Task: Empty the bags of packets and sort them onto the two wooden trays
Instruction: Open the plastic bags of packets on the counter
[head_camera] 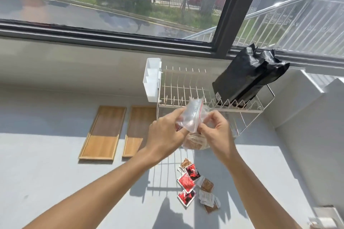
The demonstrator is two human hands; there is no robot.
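Observation:
Both hands hold a clear zip bag with a red seal strip, raised above the grey counter. My left hand pinches its left side and my right hand grips its right side. Just below the hands hangs a second clear bag with brown packets inside; which hand holds it I cannot tell. A loose pile of red packets and brown packets lies on the counter under my arms. Two bare wooden trays, one and the other, lie side by side to the left.
A white wire dish rack stands behind the hands, with a white cutlery caddy on its left end and a black foil bag propped in its right end. A window runs along the back. A wall closes the right side.

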